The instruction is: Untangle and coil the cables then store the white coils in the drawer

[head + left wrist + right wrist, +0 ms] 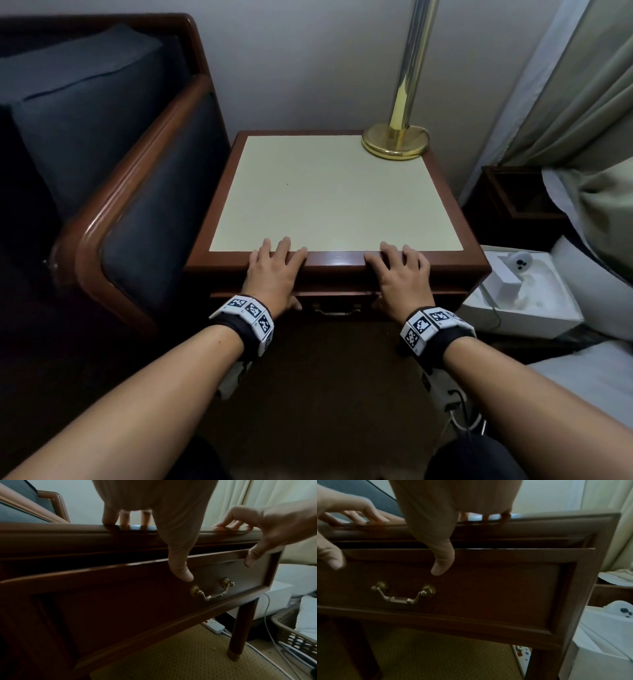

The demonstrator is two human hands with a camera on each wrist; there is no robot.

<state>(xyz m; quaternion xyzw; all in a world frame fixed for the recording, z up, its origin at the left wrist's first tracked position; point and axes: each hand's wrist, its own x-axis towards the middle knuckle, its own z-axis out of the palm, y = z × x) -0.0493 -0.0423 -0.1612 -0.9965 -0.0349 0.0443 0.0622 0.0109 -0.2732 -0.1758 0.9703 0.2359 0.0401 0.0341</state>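
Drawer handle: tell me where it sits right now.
The brass drawer handle hangs at the middle of the drawer front, below the table's front edge, between the left hand and right hand; neither touches it.

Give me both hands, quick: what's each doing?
Left hand: open, fingers on the table edge, holding nothing.
Right hand: open, same edge, holding nothing.

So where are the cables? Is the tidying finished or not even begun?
No cables or coils lie on the table top, so I cannot tell which. The drawer sits almost shut, its brass handle untouched, its inside hidden. Right now the left hand and right hand rest on the table's front edge, fingers on top, thumbs against the drawer front. If the coils are inside, little remains.
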